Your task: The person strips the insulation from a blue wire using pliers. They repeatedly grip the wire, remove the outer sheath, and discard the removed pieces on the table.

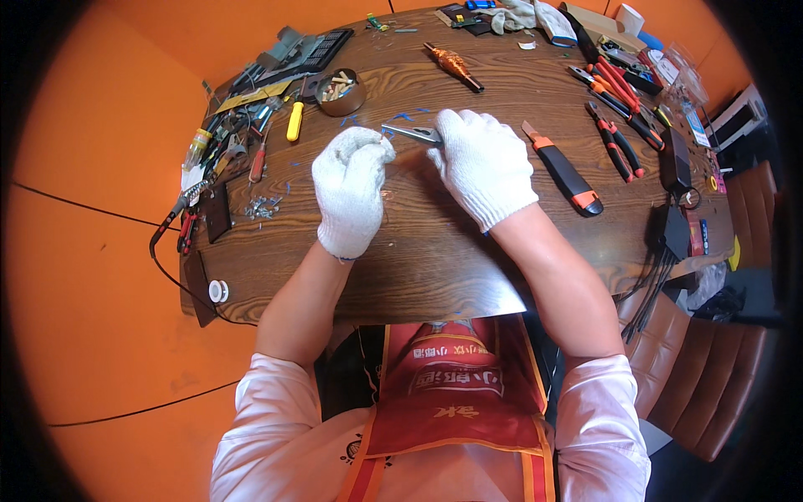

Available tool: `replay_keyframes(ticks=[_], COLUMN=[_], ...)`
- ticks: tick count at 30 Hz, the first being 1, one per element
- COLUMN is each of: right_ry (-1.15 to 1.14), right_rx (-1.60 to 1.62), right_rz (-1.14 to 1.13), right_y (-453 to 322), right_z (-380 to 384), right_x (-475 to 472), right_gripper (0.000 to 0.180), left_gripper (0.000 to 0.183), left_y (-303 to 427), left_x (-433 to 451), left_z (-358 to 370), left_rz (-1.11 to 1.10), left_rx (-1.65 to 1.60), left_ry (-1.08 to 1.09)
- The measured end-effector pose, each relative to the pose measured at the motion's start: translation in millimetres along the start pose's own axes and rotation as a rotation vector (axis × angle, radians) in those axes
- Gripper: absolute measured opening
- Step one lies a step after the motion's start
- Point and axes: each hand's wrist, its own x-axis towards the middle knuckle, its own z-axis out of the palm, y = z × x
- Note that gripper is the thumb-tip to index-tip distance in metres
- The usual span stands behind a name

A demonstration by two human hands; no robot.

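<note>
My right hand [480, 164], in a white knit glove, grips a pair of long-nose pliers [417, 133]. The slim metal jaws point left, towards my other hand. My left hand [352, 185], gloved the same way, is closed with thumb and fingertips pinched together beside the plier tips. Fine copper wire [388, 196] shows at its right edge, a little above the table; most of it is hidden by the glove. Beyond both hands lies a spindle wound with copper wire [453, 64]. Blue scraps of insulation [401, 117] are scattered just past the pliers.
An orange-and-black utility knife [568, 179] lies right of my right hand, with diagonal cutters [615, 141] further right. A round tin [342, 103] of cigarette butts and a yellow-handled screwdriver [295, 120] lie beyond my left hand. Loose screws [262, 208] and a soldering iron [182, 204] are left.
</note>
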Motion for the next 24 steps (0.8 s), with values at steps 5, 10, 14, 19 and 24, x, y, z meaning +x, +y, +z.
replay_keyframes(ticks=[5, 10, 14, 19, 24], right_ry=[-0.182, 0.091, 0.193, -0.148, -0.223], right_rx=[-0.014, 0.118, 0.023, 0.050, 0.126], right_rz=[0.411, 0.207, 0.017, 0.145, 0.065], right_y=[26.5, 29.0, 20.3, 29.8, 27.8], right_z=[-19.9, -6.9, 6.1, 4.5, 6.2], right_x=[19.0, 12.2, 4.1, 1.6, 0.7], right_gripper=[0.027, 0.026, 0.026, 0.027, 0.029], left_gripper=[0.009, 0.011, 0.014, 0.014, 0.015], left_y=[3.8, -2.6, -4.9, -11.8, -10.3], left_x=[-24.7, -11.6, -0.2, -3.2, -1.0], left_z=[19.1, 13.0, -2.1, -2.5, -0.4], left_rz=[0.374, -0.046, -0.051, -0.050, -0.042], left_rx=[-0.080, -0.132, -0.156, 0.017, -0.051], left_ry=[-0.183, -0.058, -0.063, -0.050, -0.144])
